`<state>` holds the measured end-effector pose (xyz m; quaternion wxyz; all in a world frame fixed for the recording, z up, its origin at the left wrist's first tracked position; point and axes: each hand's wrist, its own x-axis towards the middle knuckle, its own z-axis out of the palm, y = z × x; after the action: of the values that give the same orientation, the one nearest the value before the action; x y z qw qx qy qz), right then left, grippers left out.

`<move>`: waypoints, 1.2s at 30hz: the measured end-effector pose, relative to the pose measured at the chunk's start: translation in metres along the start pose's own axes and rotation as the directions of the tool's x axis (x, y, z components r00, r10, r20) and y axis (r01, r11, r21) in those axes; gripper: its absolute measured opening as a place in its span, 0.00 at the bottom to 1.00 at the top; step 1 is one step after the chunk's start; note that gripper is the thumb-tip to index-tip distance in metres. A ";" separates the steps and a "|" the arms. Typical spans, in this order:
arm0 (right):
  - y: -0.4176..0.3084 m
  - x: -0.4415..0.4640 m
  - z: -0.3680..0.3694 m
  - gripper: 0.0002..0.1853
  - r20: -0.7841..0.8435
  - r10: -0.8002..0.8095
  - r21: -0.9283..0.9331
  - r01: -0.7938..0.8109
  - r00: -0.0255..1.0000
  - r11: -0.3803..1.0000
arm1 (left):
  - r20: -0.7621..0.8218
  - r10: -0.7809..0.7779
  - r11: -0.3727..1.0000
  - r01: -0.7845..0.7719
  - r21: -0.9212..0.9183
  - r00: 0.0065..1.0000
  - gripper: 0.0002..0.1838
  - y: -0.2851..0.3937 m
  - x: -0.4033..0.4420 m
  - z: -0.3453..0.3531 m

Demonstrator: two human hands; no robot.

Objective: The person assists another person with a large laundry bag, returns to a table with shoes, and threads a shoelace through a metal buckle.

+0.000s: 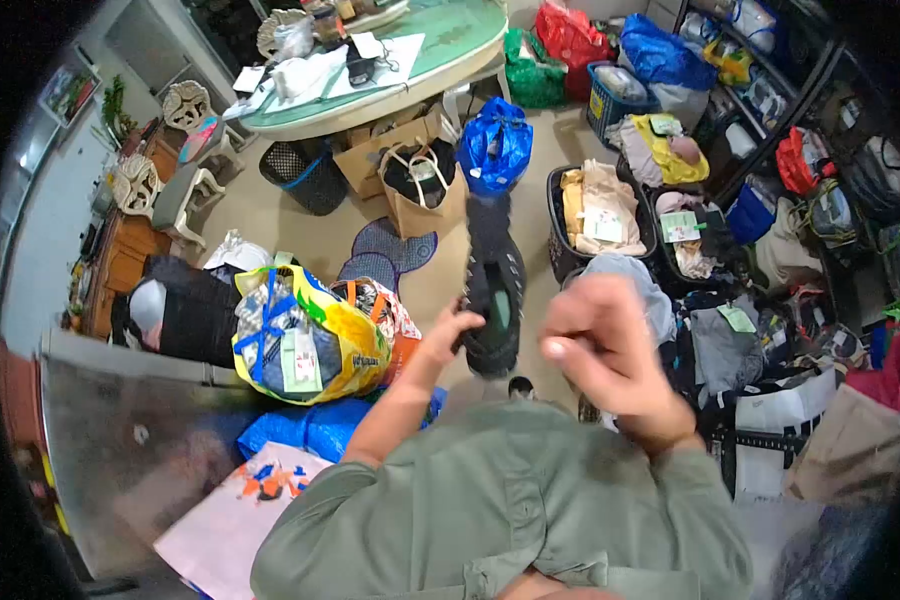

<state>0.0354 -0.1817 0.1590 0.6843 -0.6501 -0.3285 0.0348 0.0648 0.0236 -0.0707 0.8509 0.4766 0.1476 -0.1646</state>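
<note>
A long black shoe (492, 290) with a green patch inside its opening is in front of my chest. My left hand (453, 332) is closed on the near left side of this shoe, thumb on its edge. Its far end is dark and smeared. My right hand (610, 350) is raised to the right of the shoe, apart from it. The fingers there are curled and somewhat blurred; whatever may lie inside them is hidden.
To the left stands a yellow patterned bag (355, 350) of goods. Ahead are a brown paper bag (435, 200), a blue plastic bag (497, 145) and a green-topped table (450, 40). Filled baskets, including a dark one (560, 262), and loaded shelves (820, 90) line the right.
</note>
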 end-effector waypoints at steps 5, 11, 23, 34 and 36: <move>-0.022 0.120 -0.057 0.13 0.201 -0.373 -0.153 0.405 0.906 0.901 | -0.049 0.150 0.988 -0.152 -0.036 0.987 0.29 0.101 0.095 -0.037; 0.049 0.273 -0.084 0.10 0.301 -0.483 -0.207 0.551 0.822 0.809 | -0.031 0.282 0.958 -0.283 -0.047 0.959 0.28 0.231 0.234 -0.095; 0.447 0.628 -0.114 0.28 -0.158 0.518 0.157 -0.496 0.841 0.854 | -0.258 0.440 0.881 -0.358 0.310 0.860 0.38 0.478 0.539 -0.160; 0.596 0.807 -0.074 0.27 0.100 0.666 -0.018 -0.668 0.739 0.744 | -0.320 0.738 0.341 0.081 0.936 0.594 0.24 0.545 0.648 -0.176; 0.612 0.805 -0.066 0.28 0.141 0.598 -0.107 -0.588 0.789 0.802 | -0.319 0.827 0.317 0.085 0.945 0.462 0.23 0.545 0.624 -0.151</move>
<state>0.9298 0.2364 -0.0701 0.5898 -0.7342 -0.1652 0.2929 0.8430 0.3342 0.0148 0.3127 0.8774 0.2609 0.2536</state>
